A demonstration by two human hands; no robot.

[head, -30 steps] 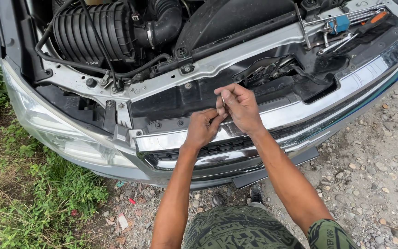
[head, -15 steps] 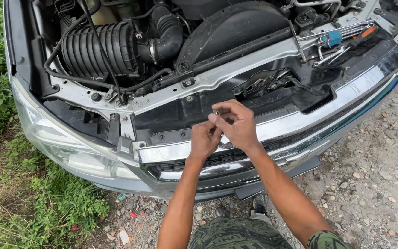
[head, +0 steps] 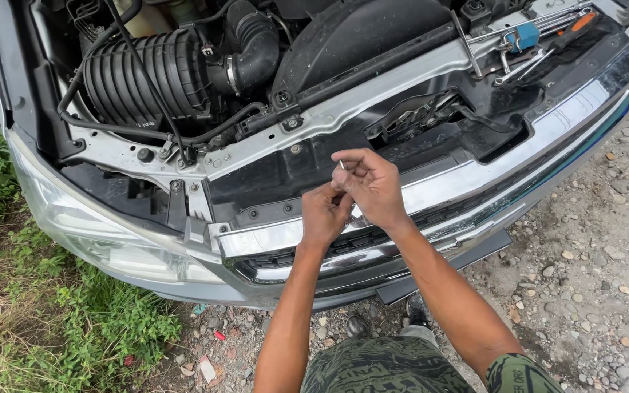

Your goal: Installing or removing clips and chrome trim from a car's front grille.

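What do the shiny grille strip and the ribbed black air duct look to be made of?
Grille strip: chrome finish, mirror-bright with sky reflections; whether plated plastic or metal cannot be told. Air duct: probably matte black plastic or rubber, moulded in even ribs, with dull highlights.

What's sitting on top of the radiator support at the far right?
A blue-handled tool, an orange-handled screwdriver and metal wrenches lie on the radiator support. Whatever is beneath them is hidden.

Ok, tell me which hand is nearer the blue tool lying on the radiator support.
Right. The right hand sits below-left of the blue tool, over the grille; the left hand is lower and further left, further away.
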